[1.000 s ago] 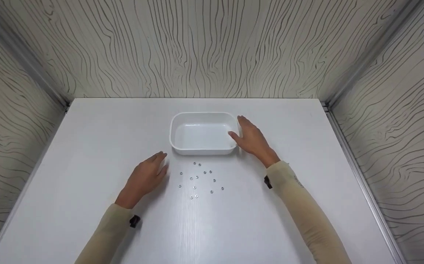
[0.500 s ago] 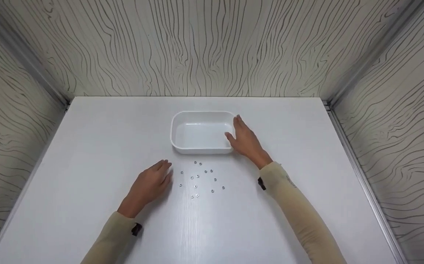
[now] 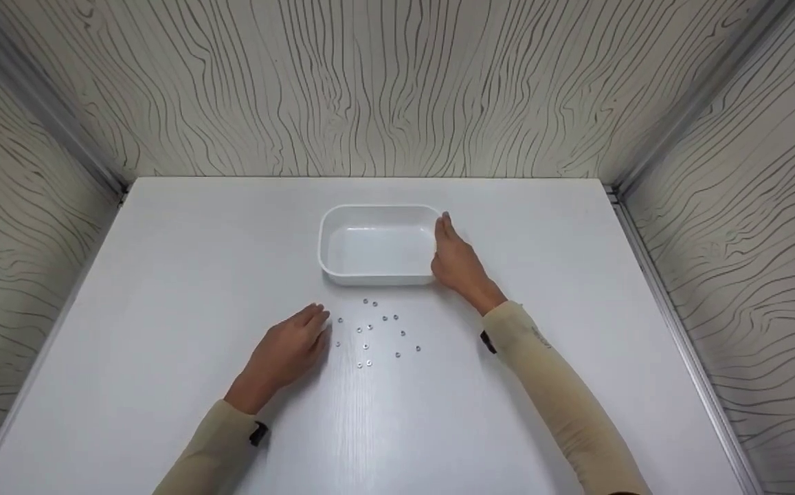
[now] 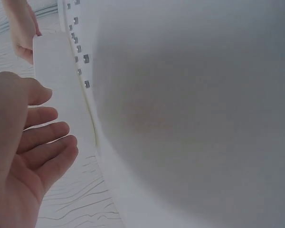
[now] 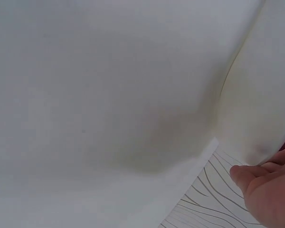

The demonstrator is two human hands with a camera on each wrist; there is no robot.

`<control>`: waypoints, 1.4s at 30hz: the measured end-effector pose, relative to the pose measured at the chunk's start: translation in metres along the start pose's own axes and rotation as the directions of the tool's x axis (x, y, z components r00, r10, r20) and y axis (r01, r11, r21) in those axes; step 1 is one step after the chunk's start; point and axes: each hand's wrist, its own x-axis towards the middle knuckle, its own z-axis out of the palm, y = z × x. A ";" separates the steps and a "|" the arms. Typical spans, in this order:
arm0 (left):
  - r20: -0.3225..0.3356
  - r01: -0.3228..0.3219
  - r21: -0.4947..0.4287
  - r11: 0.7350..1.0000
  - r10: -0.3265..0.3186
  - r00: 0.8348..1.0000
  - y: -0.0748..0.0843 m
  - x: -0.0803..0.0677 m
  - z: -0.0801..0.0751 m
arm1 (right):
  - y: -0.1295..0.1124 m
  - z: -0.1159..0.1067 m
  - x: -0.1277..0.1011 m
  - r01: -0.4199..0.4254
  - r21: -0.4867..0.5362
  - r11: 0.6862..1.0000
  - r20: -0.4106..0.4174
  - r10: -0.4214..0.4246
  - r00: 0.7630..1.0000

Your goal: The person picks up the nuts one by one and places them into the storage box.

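A white rectangular tub (image 3: 376,280) with rounded corners stands near the back of the table. My right hand (image 3: 457,261) holds its right end, the fingers outside the wall and the thumb at the inner side. In the right wrist view, fingertips of the right hand (image 5: 270,185) touch the tub wall (image 5: 261,95) from outside. Several small metal nuts (image 3: 365,346) lie scattered in front of the tub. Just left of them is my left hand (image 3: 290,350), with loosely bent fingers and nothing in it; its palm shows in the left wrist view.
A white table (image 3: 198,275) carries everything. Behind it rises a wall with a wood-grain pattern (image 3: 370,89); similar panels and metal rails (image 3: 686,399) stand at both sides.
My left hand has come nearer the nuts, moving right and slightly toward me. The right hand has shifted a little left, and its thumb has closed in on the tub's wall.
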 end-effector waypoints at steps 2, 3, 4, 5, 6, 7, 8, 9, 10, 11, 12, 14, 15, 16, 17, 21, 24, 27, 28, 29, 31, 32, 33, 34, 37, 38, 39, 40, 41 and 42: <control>0.001 -0.027 0.010 1.000 0.027 1.000 0.002 0.000 0.002 | 0.000 0.000 0.001 0.001 0.002 1.000 0.008 -0.001 1.000; 0.002 -0.041 0.016 0.999 0.041 0.999 0.003 0.000 0.002 | 0.000 -0.001 0.001 0.001 0.002 1.000 0.010 -0.001 1.000; 0.003 -0.056 0.021 0.998 0.056 0.998 0.004 0.000 0.003 | -0.001 -0.001 0.001 0.000 -0.001 1.000 0.011 0.000 1.000; 0.003 -0.069 0.028 0.997 0.069 0.998 0.006 0.000 0.003 | -0.001 -0.001 0.001 0.000 -0.006 1.000 0.010 0.000 1.000; 0.001 -0.083 0.035 0.996 0.083 0.997 0.007 -0.001 0.003 | -0.001 -0.001 0.001 0.001 -0.012 1.000 0.009 -0.001 1.000; -0.001 -0.096 0.044 0.994 0.096 0.995 0.008 -0.001 0.004 | -0.001 -0.001 0.001 0.003 -0.015 1.000 0.007 -0.003 1.000; -0.004 -0.112 0.057 0.992 0.113 0.994 0.010 -0.002 0.004 | -0.001 -0.001 0.001 0.005 -0.018 1.000 0.004 -0.005 1.000; -0.008 -0.128 0.065 0.990 0.128 0.992 0.011 -0.002 0.005 | -0.001 -0.001 0.001 0.006 -0.024 1.000 0.001 -0.006 1.000; -0.009 -0.142 0.072 0.987 0.143 0.990 0.012 -0.003 0.006 | -0.001 -0.001 0.001 0.008 -0.028 1.000 -0.002 -0.008 1.000; -0.010 -0.156 0.079 0.985 0.157 0.988 0.013 -0.004 0.006 | -0.002 -0.001 0.001 0.009 -0.031 0.999 -0.004 -0.009 1.000; -0.008 -0.169 0.086 0.982 0.170 0.985 0.014 -0.004 0.007 | -0.002 -0.001 0.001 0.010 -0.032 0.999 -0.006 -0.011 1.000; 0.012 -0.199 0.110 0.974 0.199 0.980 0.015 -0.006 0.008 | -0.002 -0.001 0.001 0.014 -0.041 0.999 -0.007 -0.014 1.000; 0.025 -0.212 0.125 0.969 0.211 0.977 0.016 -0.007 0.008 | -0.002 -0.001 0.001 0.014 -0.044 0.999 -0.007 -0.014 1.000; 0.042 -0.226 0.146 0.963 0.222 0.974 0.016 -0.009 0.008 | -0.002 -0.001 0.001 0.014 -0.046 0.999 -0.007 -0.014 1.000; 0.058 -0.239 0.169 0.956 0.232 0.971 0.017 -0.010 0.008 | -0.003 -0.001 0.001 0.014 -0.048 0.999 -0.007 -0.014 1.000; 0.107 -0.299 0.265 0.916 0.281 0.954 0.018 -0.014 0.009 | -0.004 -0.002 0.002 0.012 -0.043 0.999 -0.005 -0.012 1.000; 0.110 -0.344 0.326 0.880 0.326 0.939 0.018 -0.017 0.012 | -0.004 -0.002 0.002 0.008 -0.042 0.999 -0.001 -0.008 1.000; 0.104 -0.369 0.371 0.852 0.356 0.928 0.018 -0.019 0.015 | -0.003 -0.002 0.002 0.000 -0.044 0.999 0.006 0.000 1.000; 0.105 -0.371 0.380 0.847 0.359 0.927 0.018 -0.019 0.015 | -0.003 -0.002 0.001 -0.002 -0.044 0.999 0.007 0.002 1.000; 0.109 -0.373 0.386 0.844 0.359 0.927 0.019 -0.019 0.015 | -0.003 -0.002 0.001 -0.001 -0.044 0.999 0.007 0.001 1.000; 0.123 -0.374 0.395 0.839 0.356 0.927 0.020 -0.019 0.016 | -0.003 -0.003 0.000 0.007 -0.047 0.999 0.004 -0.007 1.000; 0.134 -0.376 0.401 0.835 0.353 0.926 0.020 -0.019 0.015 | -0.003 -0.003 0.000 0.011 -0.050 0.999 0.001 -0.011 1.000; 0.143 -0.379 0.406 0.832 0.352 0.925 0.021 -0.019 0.015 | -0.003 -0.003 0.000 0.014 -0.052 0.999 -0.001 -0.014 1.000; 0.151 -0.381 0.410 0.828 0.351 0.924 0.021 -0.018 0.015 | -0.003 -0.003 0.000 0.016 -0.054 0.998 -0.002 -0.016 1.000; 0.167 -0.393 0.434 0.811 0.356 0.919 0.023 -0.017 0.014 | -0.003 -0.002 -0.001 0.014 -0.058 0.998 -0.004 -0.014 1.000; 0.167 -0.395 0.443 0.805 0.359 0.918 0.023 -0.017 0.014 | -0.004 -0.002 -0.001 0.010 -0.057 0.998 -0.004 -0.010 1.000; 0.166 -0.398 0.449 0.800 0.363 0.917 0.023 -0.016 0.014 | -0.004 -0.002 0.000 0.009 -0.057 0.998 -0.004 -0.009 1.000; 0.164 -0.399 0.454 0.797 0.366 0.916 0.023 -0.015 0.014 | -0.004 -0.002 0.000 0.007 -0.058 0.998 -0.003 -0.007 1.000; 0.161 -0.400 0.459 0.793 0.369 0.915 0.024 -0.015 0.014 | -0.004 -0.002 0.000 0.006 -0.059 0.998 -0.002 -0.006 1.000; 0.158 -0.401 0.460 0.792 0.371 0.915 0.024 -0.014 0.014 | -0.004 -0.002 0.000 0.004 -0.059 0.998 -0.001 -0.005 1.000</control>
